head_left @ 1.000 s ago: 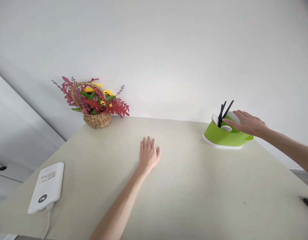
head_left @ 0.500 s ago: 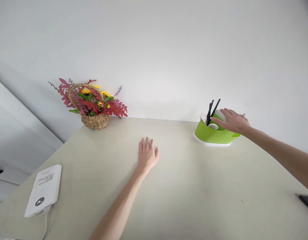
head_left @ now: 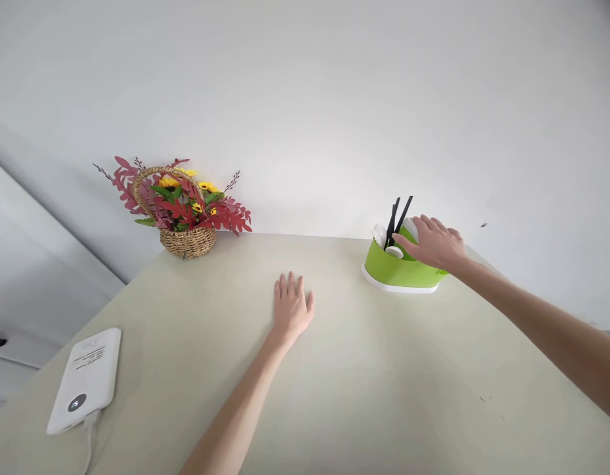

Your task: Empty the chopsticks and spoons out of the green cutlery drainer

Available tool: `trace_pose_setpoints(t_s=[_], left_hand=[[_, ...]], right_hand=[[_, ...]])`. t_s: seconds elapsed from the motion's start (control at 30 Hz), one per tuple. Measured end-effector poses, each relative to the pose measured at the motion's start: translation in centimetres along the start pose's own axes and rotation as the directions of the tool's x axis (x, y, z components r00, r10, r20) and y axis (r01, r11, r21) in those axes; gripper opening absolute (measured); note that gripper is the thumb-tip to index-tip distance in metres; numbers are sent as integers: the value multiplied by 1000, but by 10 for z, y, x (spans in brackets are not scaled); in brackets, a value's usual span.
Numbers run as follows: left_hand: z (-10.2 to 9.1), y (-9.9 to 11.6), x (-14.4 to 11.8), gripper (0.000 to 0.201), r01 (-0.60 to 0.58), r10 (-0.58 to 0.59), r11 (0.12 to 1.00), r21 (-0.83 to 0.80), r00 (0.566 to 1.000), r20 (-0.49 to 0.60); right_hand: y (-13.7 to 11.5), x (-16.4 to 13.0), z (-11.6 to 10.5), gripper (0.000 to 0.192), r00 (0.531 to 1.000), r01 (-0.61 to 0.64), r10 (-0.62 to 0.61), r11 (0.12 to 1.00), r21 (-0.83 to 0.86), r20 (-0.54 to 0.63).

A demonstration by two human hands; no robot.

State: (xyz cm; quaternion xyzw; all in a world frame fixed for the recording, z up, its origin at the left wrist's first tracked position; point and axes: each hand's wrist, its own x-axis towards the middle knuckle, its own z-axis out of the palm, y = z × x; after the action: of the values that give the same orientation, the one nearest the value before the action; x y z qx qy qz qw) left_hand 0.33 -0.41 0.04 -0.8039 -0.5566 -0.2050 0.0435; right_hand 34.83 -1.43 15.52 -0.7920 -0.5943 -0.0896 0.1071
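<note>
Lime-green plastic utensil holder on a white base (head_left: 398,269) sits at the far right of the pale beige tabletop (head_left: 364,382), close to the white wall (head_left: 334,99). Right hand (head_left: 434,243) lies over its top rim, fingers loosely together and curved across the rim — whether the thumb clamps the near wall I can't tell. Inside: two black sticks (head_left: 397,214) leaning upright and some white rounded pieces (head_left: 386,241). Left hand (head_left: 291,307) lies flat on the table mid-way, palm down, fingers only slightly parted, holding nothing. Judgement: holder looks light, rigid, smooth-walled — likely to slide easily and tip if pushed high, contents loose. Best grip low on the side walls or under the rim. Wicker basket of red leaves and sunflowers (head_left: 183,211) far left; white power bank with cable (head_left: 84,381) near left edge.
</note>
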Motion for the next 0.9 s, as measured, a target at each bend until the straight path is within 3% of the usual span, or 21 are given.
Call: trace_pose_setpoints(t_s=[0.43, 0.6, 0.9], left_hand=[[-1, 0, -3, 54, -26, 27, 999, 28, 999, -28], [-2, 1, -5, 53, -33, 35, 998, 50, 999, -40], [-2, 1, -5, 46, -31, 32, 997, 68, 999, -20]], right_hand=[[-101, -60, -19, 65, 989, 130, -131, 991, -21, -66], [-140, -83, -32, 65, 989, 115, -120, 992, -57, -86], [-163, -91, -63, 57, 983, 172, -158, 972, -159, 95]])
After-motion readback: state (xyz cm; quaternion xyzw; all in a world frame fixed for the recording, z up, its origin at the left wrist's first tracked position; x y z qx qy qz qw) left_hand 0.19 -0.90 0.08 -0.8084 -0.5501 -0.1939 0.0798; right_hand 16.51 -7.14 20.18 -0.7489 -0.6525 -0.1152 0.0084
